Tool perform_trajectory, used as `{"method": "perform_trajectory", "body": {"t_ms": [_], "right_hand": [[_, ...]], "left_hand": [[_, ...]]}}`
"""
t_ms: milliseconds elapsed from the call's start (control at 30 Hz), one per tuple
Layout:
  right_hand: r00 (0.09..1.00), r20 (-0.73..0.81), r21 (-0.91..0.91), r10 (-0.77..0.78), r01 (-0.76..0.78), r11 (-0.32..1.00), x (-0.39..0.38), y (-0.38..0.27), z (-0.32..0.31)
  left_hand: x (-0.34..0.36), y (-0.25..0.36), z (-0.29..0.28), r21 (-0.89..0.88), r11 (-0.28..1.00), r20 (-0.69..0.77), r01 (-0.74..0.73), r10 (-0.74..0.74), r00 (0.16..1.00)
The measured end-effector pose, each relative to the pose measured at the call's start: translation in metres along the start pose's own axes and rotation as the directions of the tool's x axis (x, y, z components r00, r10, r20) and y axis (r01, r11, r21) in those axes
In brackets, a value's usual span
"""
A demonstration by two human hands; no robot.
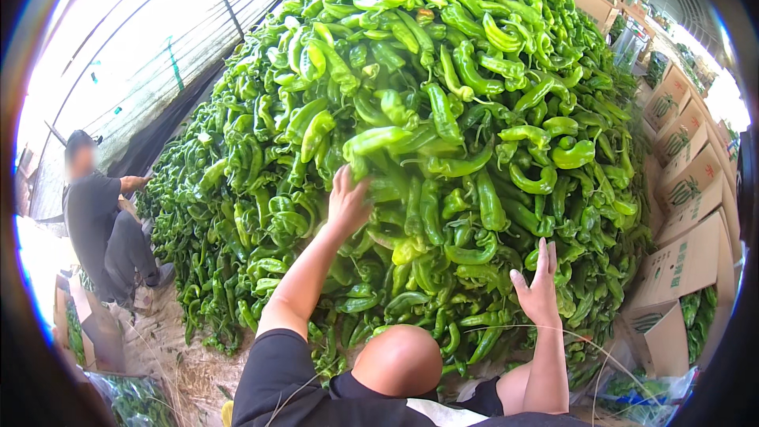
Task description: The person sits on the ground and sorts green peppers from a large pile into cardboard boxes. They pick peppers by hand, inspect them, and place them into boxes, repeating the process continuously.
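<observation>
A tall mound of long green peppers fills the middle of the view. My left hand reaches into its front, fingertips against blurred peppers; motion and the peppers obscure whether it grips one. Lower right, my right hand is raised, fingers stretched upward and thumb apart, holding nothing, beside the pile's peppers. My bare knee shows at the bottom centre.
At left, another person crouches, an arm reaching to the mound, below netting. Cardboard boxes, some holding peppers, line the right. An open box stands lower left. Plastic bags of peppers lie in both lower corners.
</observation>
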State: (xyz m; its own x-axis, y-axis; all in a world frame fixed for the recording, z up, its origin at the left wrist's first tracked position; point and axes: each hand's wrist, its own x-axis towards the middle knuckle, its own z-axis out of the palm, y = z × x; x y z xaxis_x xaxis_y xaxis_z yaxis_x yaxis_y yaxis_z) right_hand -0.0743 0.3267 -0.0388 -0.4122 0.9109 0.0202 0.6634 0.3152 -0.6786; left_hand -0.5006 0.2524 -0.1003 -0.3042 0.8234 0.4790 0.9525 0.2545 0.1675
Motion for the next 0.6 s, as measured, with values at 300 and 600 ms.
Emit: {"method": "perform_trajectory", "body": {"t_ms": [300, 600], "right_hand": [[1.0, 0.023, -0.011, -0.021, 0.022, 1.0, -0.014, -0.011, -0.007], [0.986, 0.158, -0.106, -0.045, 0.063, 0.992, -0.008, 0.007, -0.014]], "left_hand": [[0.144, 0.067, -0.03, -0.092, 0.994, -0.239, -0.059, 0.035, 0.97], [0.223, 0.115, -0.003, 0.277, 0.952, 0.579, 0.128, -0.271, 0.769]]}}
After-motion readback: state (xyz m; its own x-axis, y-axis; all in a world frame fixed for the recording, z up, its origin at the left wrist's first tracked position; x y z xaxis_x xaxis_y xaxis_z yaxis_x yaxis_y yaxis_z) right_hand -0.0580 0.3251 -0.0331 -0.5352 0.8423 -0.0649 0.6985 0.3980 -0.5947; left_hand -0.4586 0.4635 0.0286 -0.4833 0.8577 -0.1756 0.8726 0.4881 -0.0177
